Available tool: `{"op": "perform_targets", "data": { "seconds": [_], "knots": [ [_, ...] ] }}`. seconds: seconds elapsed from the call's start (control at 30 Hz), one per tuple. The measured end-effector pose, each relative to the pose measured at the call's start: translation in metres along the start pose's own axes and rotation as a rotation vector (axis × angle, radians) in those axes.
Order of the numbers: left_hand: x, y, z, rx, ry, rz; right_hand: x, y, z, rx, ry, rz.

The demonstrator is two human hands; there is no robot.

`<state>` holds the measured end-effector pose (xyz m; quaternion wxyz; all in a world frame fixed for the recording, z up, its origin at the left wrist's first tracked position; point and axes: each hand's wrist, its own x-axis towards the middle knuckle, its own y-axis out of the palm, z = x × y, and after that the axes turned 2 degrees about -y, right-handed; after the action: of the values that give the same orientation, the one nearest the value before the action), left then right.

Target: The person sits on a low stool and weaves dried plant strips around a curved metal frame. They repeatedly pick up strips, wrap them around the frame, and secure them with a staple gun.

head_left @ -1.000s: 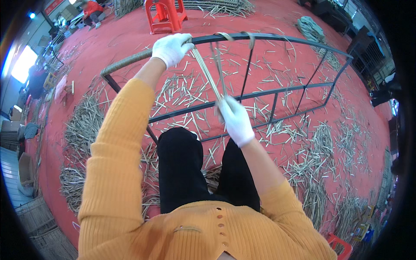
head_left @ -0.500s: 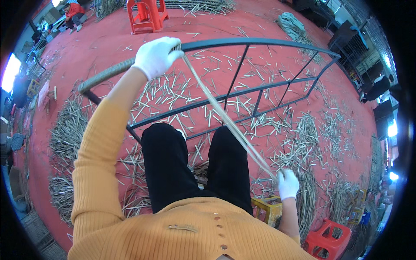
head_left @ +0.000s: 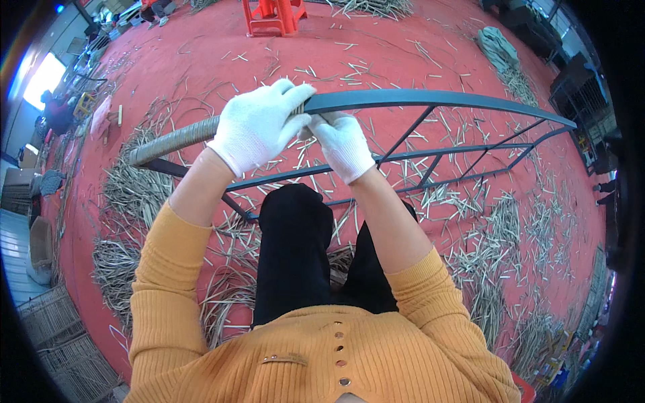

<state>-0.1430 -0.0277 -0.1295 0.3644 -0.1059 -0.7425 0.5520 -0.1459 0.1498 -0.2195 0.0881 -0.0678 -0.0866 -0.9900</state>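
Across my lap lies a dark metal frame (head_left: 403, 99) with thin crossbars. The left end of its near top bar is wound with tan plant-fibre strand (head_left: 178, 138); the rest of that bar is bare. My left hand (head_left: 259, 127), in a white knit glove, is closed over the bar where the winding ends. Close beside it, my gloved right hand (head_left: 344, 144) pinches at the underside of the bar, fingertips almost touching the left hand. The loose strand that my right hand held is mostly hidden between the hands.
Cut fibre pieces litter the red floor (head_left: 376, 60). Bundles of long fibre (head_left: 134, 195) lie left and right of my legs. A red plastic stool (head_left: 272, 19) stands beyond the frame, and a grey-green cloth (head_left: 497, 48) lies at the far right. Another person (head_left: 158, 10) sits far left.
My right hand has come up from the lower right to the bar beside my left hand. The strand that stretched taut between them no longer shows. The whole view has shifted slightly.
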Motion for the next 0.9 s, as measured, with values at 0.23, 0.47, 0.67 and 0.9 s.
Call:
{"op": "perform_targets", "data": {
  "seconds": [0.23, 0.47, 0.67, 0.9],
  "knots": [
    [-0.006, 0.002, -0.001, -0.184, 0.054, -0.227, -0.061, 0.014, 0.072, -0.029, -0.307, -0.063],
    [-0.004, 0.020, -0.022, 0.145, 0.044, -0.318, 0.043, 0.005, 0.133, -1.107, -0.281, 0.056],
    [0.026, -0.001, -0.006, -0.113, -0.160, 0.190, -0.036, 0.028, 0.056, -0.355, -0.264, -0.529],
    [0.023, 0.003, 0.001, -0.159, -0.027, 0.070, -0.032, 0.007, 0.020, -0.540, -0.420, -0.295]
  ]
}}
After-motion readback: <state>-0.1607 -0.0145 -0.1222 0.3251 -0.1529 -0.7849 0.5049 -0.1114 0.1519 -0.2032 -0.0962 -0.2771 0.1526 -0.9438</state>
